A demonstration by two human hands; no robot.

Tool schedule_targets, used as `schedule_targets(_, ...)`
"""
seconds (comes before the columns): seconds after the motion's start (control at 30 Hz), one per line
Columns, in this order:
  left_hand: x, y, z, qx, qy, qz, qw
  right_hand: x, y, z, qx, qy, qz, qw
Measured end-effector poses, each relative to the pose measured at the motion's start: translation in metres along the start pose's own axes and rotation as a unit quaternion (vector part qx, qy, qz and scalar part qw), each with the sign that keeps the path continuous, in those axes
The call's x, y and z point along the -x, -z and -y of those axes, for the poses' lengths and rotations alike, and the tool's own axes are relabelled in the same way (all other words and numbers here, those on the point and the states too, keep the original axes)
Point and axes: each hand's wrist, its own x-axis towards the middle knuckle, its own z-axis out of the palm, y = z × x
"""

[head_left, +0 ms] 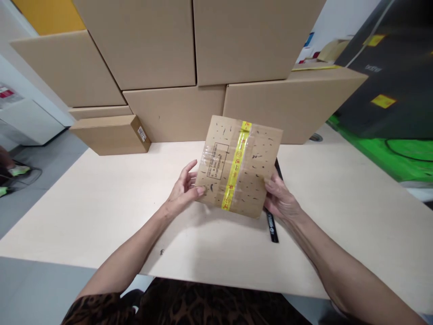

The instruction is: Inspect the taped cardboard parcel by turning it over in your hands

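Note:
A flat cardboard box (257, 167) is held up, tilted, above the table. A yellow strip of tape with red print (237, 167) runs down its face, and a printed label frame (217, 161) and many small dark marks show on it. My left hand (184, 187) grips the lower left edge, thumb on the face and fingers behind. My right hand (279, 196) grips the lower right edge in the same way. Beneath the box and my right hand lies a dark, narrow strip with white print (272, 228), partly hidden.
Large cardboard boxes (176, 113) are stacked along the back of the pale table (111, 203). A smaller long box (108, 134) lies at the back left. A roll of tape (315, 137) sits at the back right. Beyond the right edge are a green surface (379, 153) and dark cartons.

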Motion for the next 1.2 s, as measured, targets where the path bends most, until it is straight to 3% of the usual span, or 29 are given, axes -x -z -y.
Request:
schedule_targets(0.13,-0.002,-0.006,-0.001,0.032,0.003,-0.005,0.999,0.001,-0.002,-0.003,-0.018,-0.041,-0.021,0.999)
schedule_targets(0.27,-0.001,-0.005,0.0,0.025,-0.052,0.025,0.998,0.001,-0.005,-0.001,-0.072,-0.09,-0.055,0.992)
schedule_targets(0.37,-0.001,0.005,-0.003,-0.099,-0.118,0.05,0.987,-0.001,-0.004,0.001,-0.086,-0.128,-0.046,0.987)
schedule_targets(0.47,-0.003,0.016,-0.006,-0.239,-0.189,0.075,0.95,-0.004,0.001,-0.002,-0.1,-0.154,-0.052,0.982)
schedule_targets(0.63,-0.005,0.014,-0.007,-0.339,-0.242,0.092,0.904,-0.004,0.01,-0.01,-0.081,-0.116,-0.042,0.989)
schedule_targets(0.83,-0.003,0.017,-0.009,-0.395,-0.254,0.021,0.883,-0.001,0.001,-0.001,-0.051,-0.085,-0.046,0.994)
schedule_targets(1.07,-0.002,0.022,-0.007,-0.315,-0.244,-0.013,0.917,0.004,-0.013,0.007,-0.006,-0.006,0.003,1.0)
schedule_targets(1.2,-0.002,0.021,-0.006,-0.257,-0.233,-0.042,0.937,0.011,-0.008,0.01,0.106,0.067,0.043,0.991)
